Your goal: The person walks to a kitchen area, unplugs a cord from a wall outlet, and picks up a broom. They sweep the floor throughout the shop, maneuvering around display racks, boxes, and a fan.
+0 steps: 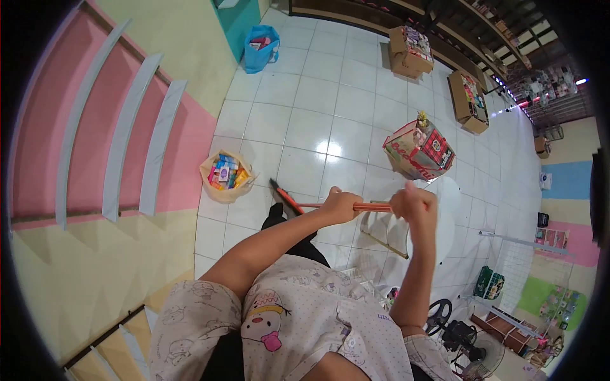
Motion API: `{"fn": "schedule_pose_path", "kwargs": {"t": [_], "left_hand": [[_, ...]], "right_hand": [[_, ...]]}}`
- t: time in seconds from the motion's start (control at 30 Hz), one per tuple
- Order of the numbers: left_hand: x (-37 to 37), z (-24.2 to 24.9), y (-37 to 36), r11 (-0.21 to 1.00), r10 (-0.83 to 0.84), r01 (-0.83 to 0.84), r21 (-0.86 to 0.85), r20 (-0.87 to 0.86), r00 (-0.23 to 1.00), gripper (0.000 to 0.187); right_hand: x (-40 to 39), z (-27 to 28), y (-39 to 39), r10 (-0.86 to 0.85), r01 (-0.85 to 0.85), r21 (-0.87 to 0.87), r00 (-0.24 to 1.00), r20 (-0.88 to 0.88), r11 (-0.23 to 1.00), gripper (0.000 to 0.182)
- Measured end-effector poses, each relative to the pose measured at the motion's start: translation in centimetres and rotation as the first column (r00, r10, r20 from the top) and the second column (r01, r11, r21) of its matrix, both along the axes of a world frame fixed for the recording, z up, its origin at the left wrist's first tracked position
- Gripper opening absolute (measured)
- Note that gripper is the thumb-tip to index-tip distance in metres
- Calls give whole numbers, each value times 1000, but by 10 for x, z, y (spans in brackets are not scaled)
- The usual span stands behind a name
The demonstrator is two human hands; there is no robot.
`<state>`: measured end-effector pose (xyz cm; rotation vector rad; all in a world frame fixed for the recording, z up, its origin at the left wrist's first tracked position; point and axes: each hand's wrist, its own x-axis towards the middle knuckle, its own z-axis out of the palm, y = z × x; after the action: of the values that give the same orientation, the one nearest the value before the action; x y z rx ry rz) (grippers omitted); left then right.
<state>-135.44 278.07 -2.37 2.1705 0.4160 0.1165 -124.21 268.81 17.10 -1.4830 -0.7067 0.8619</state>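
1. The broom is slanting over the tiled floor, its red-and-black head lying just beside the person's dark-clad foot, its striped handle running across in front of the body.
2. The left hand is gripping the handle partway along, fingers closed around it.
3. The right hand is gripping it nearer the far end, fingers curled shut, apart from the other hand.
4. Near the broom head, a cream bag is standing open, showing colourful packets.
5. Beyond the right hand, a big patterned shopping bag is standing near a round white table.
6. Farther out, a blue bag is sitting by the wall, and two cardboard boxes are holding goods near the shelves.
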Motion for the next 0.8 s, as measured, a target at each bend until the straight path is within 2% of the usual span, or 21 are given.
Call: {"fn": "schedule_pose_path", "kwargs": {"t": [0.07,0.1,0.17,0.27,0.3,0.33,0.37,0.5,0.6,0.63,0.73,0.8], "left_hand": [[9,-29,4,999,-43,44,16,-61,997,10],[16,-38,11,999,-36,37,39,-13,999,11],[27,-55,26,996,-38,33,77,72,997,14],[53,-88,63,987,-40,35,156,31,999,20],[64,-99,78,995,-37,37,89,-3,999,24],[73,-109,89,988,20,-31,152,71,997,27],[83,-118,101,991,41,-49,125,65,997,28],[102,-102,152,986,152,-159,53,117,981,30],[99,-78,201,992,45,-70,103,225,973,28],[95,-50,219,974,-27,-46,221,316,948,31],[84,10,261,977,-121,79,197,214,969,37],[69,16,280,989,-84,70,132,101,991,41]], "right_hand": [[6,-24,6,-37,37,-21,999,-20,999,53],[4,-24,8,-59,59,-32,998,-7,998,51],[-3,-35,15,-52,58,-46,990,129,997,48],[-10,-65,42,2,1,-12,952,306,1000,43],[-10,-76,55,31,-35,5,930,365,999,41],[-8,-87,69,18,-29,20,915,403,999,41],[-5,-97,84,10,-29,37,898,439,999,40],[6,-91,142,92,-137,44,835,542,990,37],[5,-62,179,158,-245,86,817,555,966,35],[6,-52,189,141,-252,136,828,542,958,36],[8,-6,219,-101,-46,425,943,318,904,40],[18,-3,235,-136,81,437,986,94,896,44]]}}
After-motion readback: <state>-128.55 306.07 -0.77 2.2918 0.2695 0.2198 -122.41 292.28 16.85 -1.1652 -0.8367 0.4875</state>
